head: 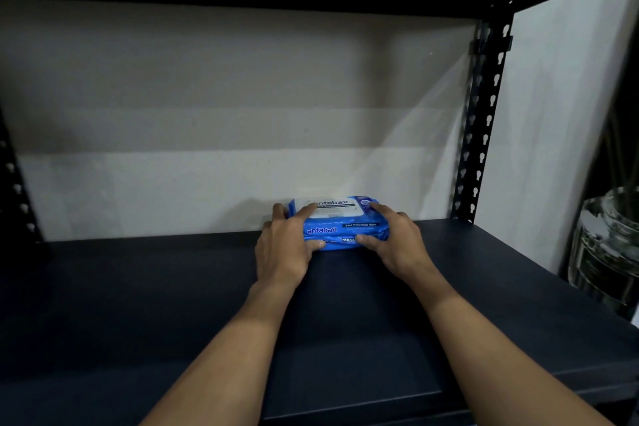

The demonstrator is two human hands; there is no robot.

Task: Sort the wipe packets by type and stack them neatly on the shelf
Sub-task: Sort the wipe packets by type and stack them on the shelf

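Head view, wipe packet: a blue plastic wipe packet (340, 223) with a white flip lid on top and the word "antabax" printed on the lid and on the front face. It lies flat on the shelf board, far back and close to the wall, somewhat right of the middle. Whether it is a single packet or two stacked cannot be told.

Head view, left hand: the left hand (287, 245) grasps the packet's left end, fingers curled over the top edge by the lid and the thumb pressed to the lower front edge.

Head view, right hand: the right hand (397, 245) grasps the packet's right end, the forefinger on the top right corner and the thumb against the lower front edge.

Head view, shelf: a dark, matte shelf board (138, 304) carries the packet; both forearms reach over it from the near edge.

Head view, frame: a black slotted metal upright (484, 114) stands at the back right corner, and another (17, 190) at the left edge.

Head view, backdrop: a pale plastered wall (207, 97) runs behind the shelf.

Head view, outside the frame: a clear glass jar (608, 245) holding thin stems stands at the far right, well apart from the packet.
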